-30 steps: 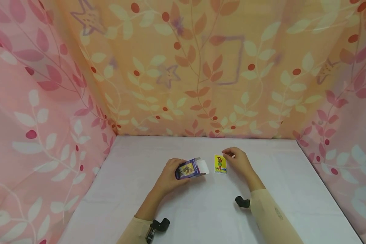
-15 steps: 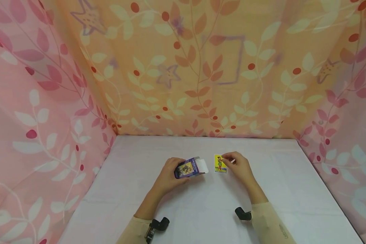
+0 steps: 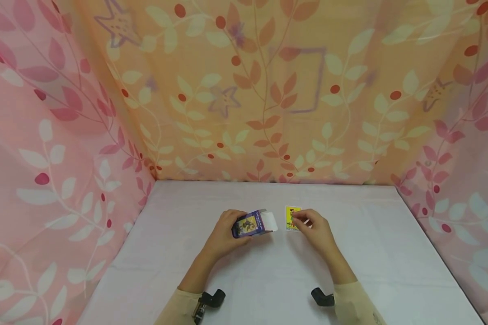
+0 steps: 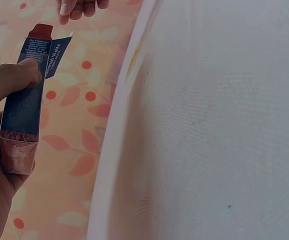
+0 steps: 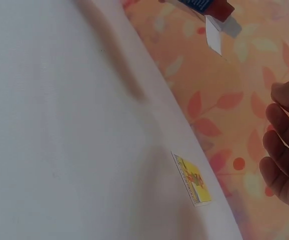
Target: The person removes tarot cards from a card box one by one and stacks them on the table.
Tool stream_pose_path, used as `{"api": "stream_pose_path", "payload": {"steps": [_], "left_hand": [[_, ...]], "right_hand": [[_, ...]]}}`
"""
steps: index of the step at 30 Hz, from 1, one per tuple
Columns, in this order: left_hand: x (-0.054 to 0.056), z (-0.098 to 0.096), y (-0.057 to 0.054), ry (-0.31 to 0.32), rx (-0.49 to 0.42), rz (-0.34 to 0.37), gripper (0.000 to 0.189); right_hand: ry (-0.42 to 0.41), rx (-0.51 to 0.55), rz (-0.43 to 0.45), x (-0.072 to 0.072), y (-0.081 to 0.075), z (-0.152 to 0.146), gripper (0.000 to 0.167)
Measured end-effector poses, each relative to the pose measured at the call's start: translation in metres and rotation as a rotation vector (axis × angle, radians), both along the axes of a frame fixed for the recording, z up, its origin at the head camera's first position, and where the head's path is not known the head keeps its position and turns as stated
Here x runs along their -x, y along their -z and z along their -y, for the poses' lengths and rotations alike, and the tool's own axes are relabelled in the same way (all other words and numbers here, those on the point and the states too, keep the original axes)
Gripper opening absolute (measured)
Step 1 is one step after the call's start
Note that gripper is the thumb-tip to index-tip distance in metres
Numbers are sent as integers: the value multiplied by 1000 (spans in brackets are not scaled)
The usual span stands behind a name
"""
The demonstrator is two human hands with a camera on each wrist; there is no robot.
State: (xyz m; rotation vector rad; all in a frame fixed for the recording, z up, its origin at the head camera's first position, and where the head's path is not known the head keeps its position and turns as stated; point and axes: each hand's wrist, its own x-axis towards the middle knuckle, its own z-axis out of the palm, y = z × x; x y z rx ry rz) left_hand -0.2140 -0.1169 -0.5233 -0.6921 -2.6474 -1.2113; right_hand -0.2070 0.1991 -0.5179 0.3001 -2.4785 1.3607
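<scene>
In the head view my left hand [image 3: 219,239] grips a blue tarot card box [image 3: 247,225] above the table, its white end flap out to the right. The left wrist view shows the thumb pressed on the narrow side of the box [image 4: 22,107]. One tarot card [image 3: 289,217], yellow with a standing figure, lies face up to the right of the box. My right hand [image 3: 315,230] hovers over it, overlapping its right side in the head view. Seen from the right wrist, the fingers of this hand [image 5: 287,155] are loosely bent around nothing, apart from the card [image 5: 193,180].
A white cloth covers the table [image 3: 268,280]. Behind it hangs an orange leaf-patterned curtain [image 3: 252,113], with pink curtains [image 3: 65,180] at the sides. Black wrist cameras [image 3: 213,298] sit at both sleeves.
My right hand has come from the card's upper right corner down toward me and slightly left, over the card. The left hand and the box have barely moved.
</scene>
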Motion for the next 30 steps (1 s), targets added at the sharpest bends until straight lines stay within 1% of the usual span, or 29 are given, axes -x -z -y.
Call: {"api": "stream_pose_path", "payload": {"steps": [6,14,17,24,30], "left_hand": [[-1,1,-1,4,10,-11,70],[-2,1,-4,20,12,-3,70],[-2,0,-5,30,14,2,70],[-4,-1,-7,36,18,-3,70],[-4,-3,-6,43,9,-5,71]], "right_hand": [[-11,34,-4,-6,-2,6,13],[-37,53,-64,-10,-4,15,13],[-41,58,-73,-11,-3,19,12],[-55,49,-42,-13,-2,29,11],[-52,50,13,-15,0,35,11]]}}
